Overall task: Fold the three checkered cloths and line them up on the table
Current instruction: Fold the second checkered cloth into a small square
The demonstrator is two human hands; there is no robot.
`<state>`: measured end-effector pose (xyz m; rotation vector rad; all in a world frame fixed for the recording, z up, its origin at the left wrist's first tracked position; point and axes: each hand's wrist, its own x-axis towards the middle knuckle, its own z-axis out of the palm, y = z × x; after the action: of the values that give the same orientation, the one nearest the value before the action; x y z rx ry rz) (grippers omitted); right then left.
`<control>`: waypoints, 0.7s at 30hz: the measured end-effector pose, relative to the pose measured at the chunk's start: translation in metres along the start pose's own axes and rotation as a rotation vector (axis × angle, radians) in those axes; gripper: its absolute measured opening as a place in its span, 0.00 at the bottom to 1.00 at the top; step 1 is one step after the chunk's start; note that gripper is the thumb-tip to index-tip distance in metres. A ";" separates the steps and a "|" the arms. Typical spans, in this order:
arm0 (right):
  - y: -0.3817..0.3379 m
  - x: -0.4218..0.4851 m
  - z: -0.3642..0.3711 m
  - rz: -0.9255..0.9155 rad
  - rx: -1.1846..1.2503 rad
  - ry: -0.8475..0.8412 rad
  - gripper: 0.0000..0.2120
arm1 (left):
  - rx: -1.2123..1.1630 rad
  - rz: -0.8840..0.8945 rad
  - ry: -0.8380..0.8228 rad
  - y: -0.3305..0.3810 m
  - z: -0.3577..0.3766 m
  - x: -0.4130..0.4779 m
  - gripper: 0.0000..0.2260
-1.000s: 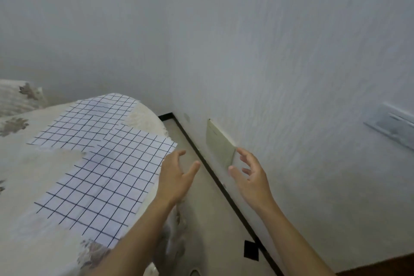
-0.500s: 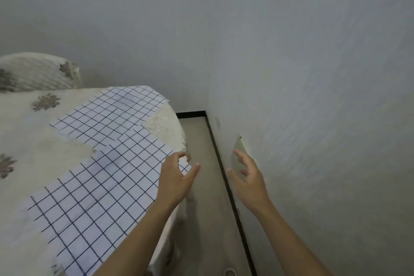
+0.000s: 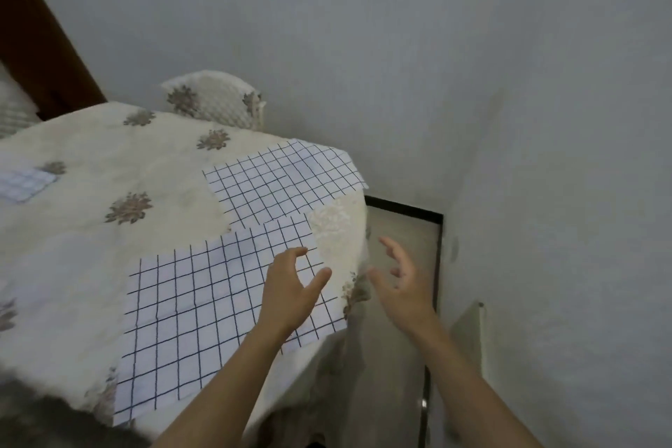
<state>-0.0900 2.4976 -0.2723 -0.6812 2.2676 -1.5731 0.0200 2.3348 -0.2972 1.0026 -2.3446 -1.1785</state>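
Folding had not begun: nearest cloth (image 3: 203, 313) lay flat, another (image 3: 283, 182) beyond it. Left hand (image 3: 291, 293) and right hand (image 3: 402, 280) hovered with fingers spread, holding nothing.

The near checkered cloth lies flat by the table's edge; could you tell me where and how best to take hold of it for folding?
Pinch the near cloth at its two right-hand corners, coming from the table's right edge. It lies flat and unfolded, that side reaching the edge, so fingers can slip under there. Both the left hand and right hand hover open beside it, holding nothing.
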 end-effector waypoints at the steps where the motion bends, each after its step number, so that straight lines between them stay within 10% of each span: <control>1: -0.001 0.013 0.003 -0.009 -0.006 -0.036 0.23 | 0.003 -0.033 0.025 -0.002 -0.001 0.007 0.26; 21: -0.010 0.251 0.104 -0.294 -0.152 -0.649 0.23 | -0.186 -0.473 0.449 -0.057 -0.008 0.117 0.26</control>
<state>-0.2483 2.2770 -0.2935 -1.3843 1.8551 -1.0628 -0.0324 2.2230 -0.3403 1.6107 -1.6692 -1.1464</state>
